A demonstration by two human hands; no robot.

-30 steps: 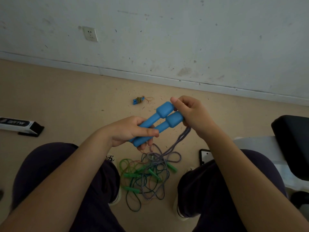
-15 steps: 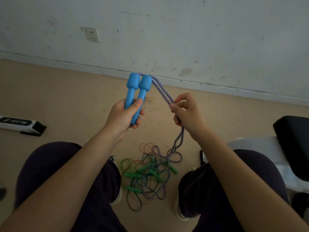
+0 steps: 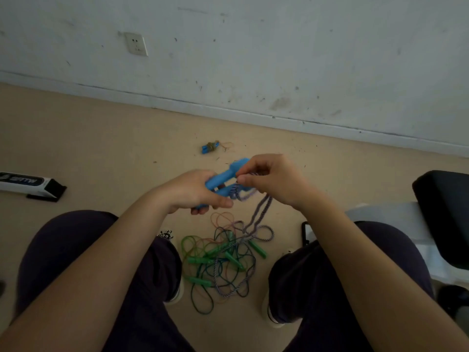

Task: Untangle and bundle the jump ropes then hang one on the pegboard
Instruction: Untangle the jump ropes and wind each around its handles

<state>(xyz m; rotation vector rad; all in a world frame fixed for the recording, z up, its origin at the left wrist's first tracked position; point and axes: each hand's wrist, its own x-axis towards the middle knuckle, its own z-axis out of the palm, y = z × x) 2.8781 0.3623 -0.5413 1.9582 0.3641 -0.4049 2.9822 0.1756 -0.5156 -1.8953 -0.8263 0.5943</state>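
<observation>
My left grip [image 3: 195,191] is curled round both blue handles [image 3: 223,177]; my right grip [image 3: 269,179] pinches the braided rope [image 3: 261,212] just beside them. The rope drops into the tangled pile [image 3: 223,260] on the floor [image 3: 101,148], between my knees.

Rope pile [image 3: 225,262] on floor [image 3: 101,148] between the knees. Handles [image 3: 223,179] above pile, held between left hand [image 3: 193,191] and right hand [image 3: 271,179]. Small bundle [image 3: 210,147] behind hands, near wall [image 3: 253,47]. Box [image 3: 28,184] far left; seat [image 3: 444,214] right.
</observation>
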